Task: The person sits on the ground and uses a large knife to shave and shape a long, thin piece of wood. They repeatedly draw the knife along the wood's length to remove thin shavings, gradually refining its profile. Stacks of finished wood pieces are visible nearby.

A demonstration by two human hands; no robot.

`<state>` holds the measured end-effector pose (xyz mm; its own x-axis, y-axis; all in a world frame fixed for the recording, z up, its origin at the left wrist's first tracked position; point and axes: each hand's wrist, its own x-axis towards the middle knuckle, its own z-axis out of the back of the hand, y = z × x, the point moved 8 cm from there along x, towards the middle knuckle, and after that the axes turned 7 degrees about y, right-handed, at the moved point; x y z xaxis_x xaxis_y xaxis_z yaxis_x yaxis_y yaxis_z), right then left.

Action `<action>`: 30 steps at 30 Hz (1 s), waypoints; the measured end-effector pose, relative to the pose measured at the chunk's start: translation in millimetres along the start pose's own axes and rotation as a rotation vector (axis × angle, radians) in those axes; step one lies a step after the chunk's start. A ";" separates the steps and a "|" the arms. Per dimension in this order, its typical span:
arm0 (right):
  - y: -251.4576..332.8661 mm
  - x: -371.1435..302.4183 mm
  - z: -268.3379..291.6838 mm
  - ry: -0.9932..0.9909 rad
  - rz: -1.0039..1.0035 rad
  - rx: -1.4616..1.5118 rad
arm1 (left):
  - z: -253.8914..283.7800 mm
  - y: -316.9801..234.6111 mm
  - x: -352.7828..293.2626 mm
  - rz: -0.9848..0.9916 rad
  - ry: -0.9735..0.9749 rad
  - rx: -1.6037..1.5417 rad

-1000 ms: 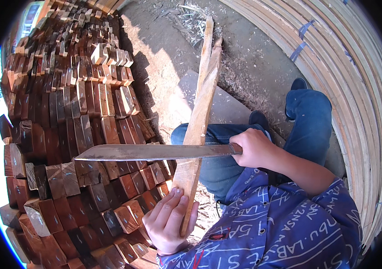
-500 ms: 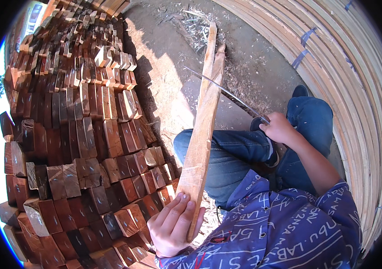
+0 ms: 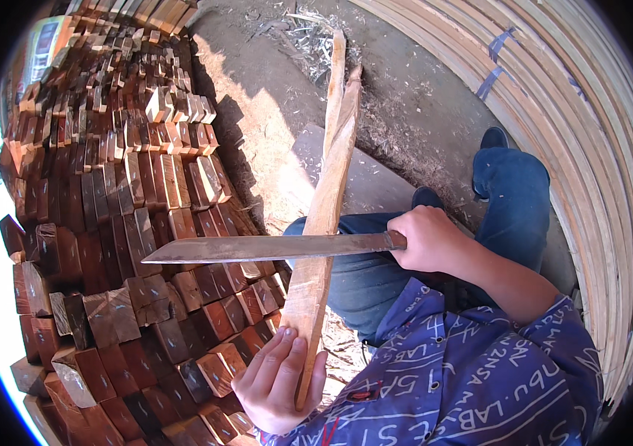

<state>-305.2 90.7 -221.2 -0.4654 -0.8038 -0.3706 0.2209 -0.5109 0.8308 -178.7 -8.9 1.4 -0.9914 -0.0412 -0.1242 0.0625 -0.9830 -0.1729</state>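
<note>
My left hand [image 3: 279, 377] grips the near end of a long, pale, forked piece of wood [image 3: 321, 215], fingers on top and thumb along its side. The piece points away from me over my bent leg, and its two narrow prongs reach toward the far ground. In my right hand [image 3: 429, 239] is the handle of a machete [image 3: 272, 249]. Its long, dull grey blade lies crosswise over the wood's middle, tip to the left. Whether the blade touches the wood I cannot tell.
Stacked reddish-brown timber blocks [image 3: 119, 312] fill the left side. Long pale planks [image 3: 547, 97], some tied with blue strips, curve along the right. Wood shavings [image 3: 309, 46] lie on the ground at the far end. A flat grey board [image 3: 372, 182] lies beyond my knees.
My right hand has drawn nearer and left, bringing the machete from the wood's far part to its middle, with the blade's broad side now showing. My left hand keeps its hold.
</note>
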 end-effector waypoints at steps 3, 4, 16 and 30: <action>0.3 -6.4 -2.5 0.055 -0.010 0.054 | -2.4 -1.3 -4.1 -0.045 -0.030 0.000; 1.4 -9.4 -3.8 0.060 -0.015 0.074 | -2.8 -0.4 -6.3 -0.070 -0.056 -0.008; -4.7 -4.1 -12.0 0.105 -0.067 0.082 | -8.7 -1.9 -12.3 -0.076 0.005 0.004; -26.7 -7.2 -14.8 0.085 -0.130 0.045 | -16.9 -3.7 -21.7 -0.134 -0.016 0.007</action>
<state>-295.0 105.7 -246.8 -0.4133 -0.7557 -0.5080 0.1245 -0.5996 0.7906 -155.4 -1.3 -11.7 -0.9926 0.0874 -0.0846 -0.0711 -0.9811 -0.1798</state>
